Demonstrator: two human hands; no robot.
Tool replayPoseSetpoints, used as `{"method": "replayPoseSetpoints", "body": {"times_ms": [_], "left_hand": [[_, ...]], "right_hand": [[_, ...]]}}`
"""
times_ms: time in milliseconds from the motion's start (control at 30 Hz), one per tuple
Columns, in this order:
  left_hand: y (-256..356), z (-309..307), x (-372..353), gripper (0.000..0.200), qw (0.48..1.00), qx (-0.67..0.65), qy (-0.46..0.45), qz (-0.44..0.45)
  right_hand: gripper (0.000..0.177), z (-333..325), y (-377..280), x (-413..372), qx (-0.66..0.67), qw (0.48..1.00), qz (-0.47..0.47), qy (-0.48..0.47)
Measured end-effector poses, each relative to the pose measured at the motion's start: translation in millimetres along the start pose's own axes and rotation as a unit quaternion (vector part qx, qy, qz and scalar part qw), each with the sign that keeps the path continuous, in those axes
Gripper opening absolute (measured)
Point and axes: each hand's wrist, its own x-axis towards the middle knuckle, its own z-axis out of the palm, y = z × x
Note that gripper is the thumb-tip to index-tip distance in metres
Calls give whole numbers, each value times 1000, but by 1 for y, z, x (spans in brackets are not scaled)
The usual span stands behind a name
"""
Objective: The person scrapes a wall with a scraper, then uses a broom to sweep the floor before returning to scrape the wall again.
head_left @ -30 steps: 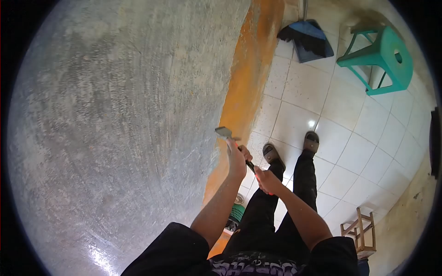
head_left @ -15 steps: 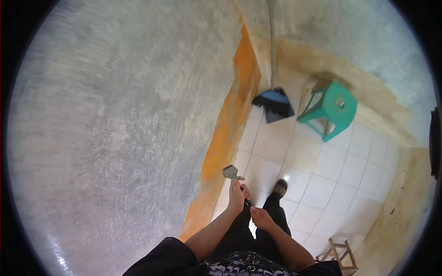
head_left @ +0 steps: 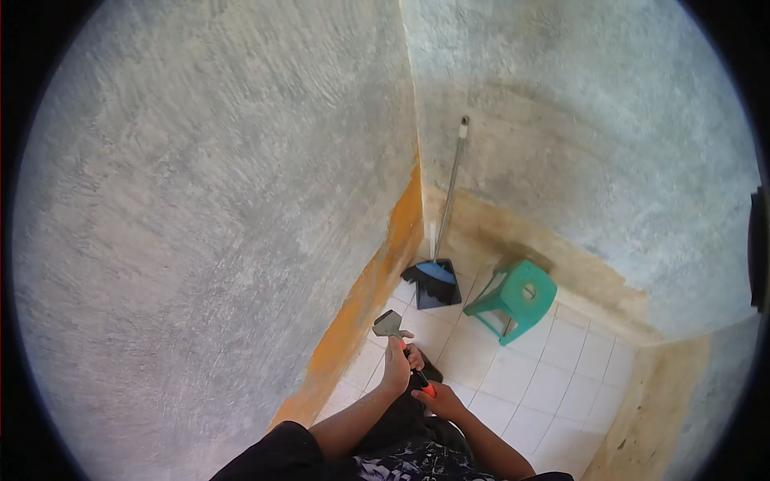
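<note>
A scraper [head_left: 387, 323] with a wide grey metal head and a black and red-orange handle is held in front of my body, its head pointing up and to the left. My left hand [head_left: 398, 363] grips the handle just below the head, with some fingers wrapped round it. Lower down, my right hand [head_left: 443, 400] closes on the red-orange end of the same handle. To the left is the rough grey wall [head_left: 200, 216], with an orange strip [head_left: 341, 337] along its base. The head appears apart from the wall.
A broom [head_left: 433, 271] with a dustpan [head_left: 439, 297] stands in the corner, its long handle leaning on the far wall [head_left: 553, 152]. Beside them is a green plastic stool [head_left: 521, 298]. White tiles [head_left: 513, 377] cover the floor; a beige band [head_left: 642, 409] runs low along the right wall.
My view has tilted up toward the corner, so broom and stool sit lower in it and the wooden stool has left view. Both hands still hold the scraper.
</note>
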Motion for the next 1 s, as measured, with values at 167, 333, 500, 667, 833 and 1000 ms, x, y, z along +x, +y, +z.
{"method": "replayPoseSetpoints", "body": {"times_ms": [167,333,500,667,833,1000], "left_hand": [[31,-6,55,50,999,-37,-4,19],[130,36,68,52,990,-71,-6,122],[180,52,78,49,981,-84,-10,175],[189,55,81,45,970,-115,56,207],[225,75,78,36,957,-81,98,260],[302,119,85,31,952,-112,70,276]], "right_hand": [[39,-29,-34,44,-66,992,-105,27],[38,-73,-142,55,-120,982,-142,32],[40,-97,-201,64,-171,952,-237,88],[38,-118,-217,85,-164,941,-293,31],[24,-136,-234,118,-88,948,-265,-155],[34,-165,-317,118,95,901,-152,-395]]}}
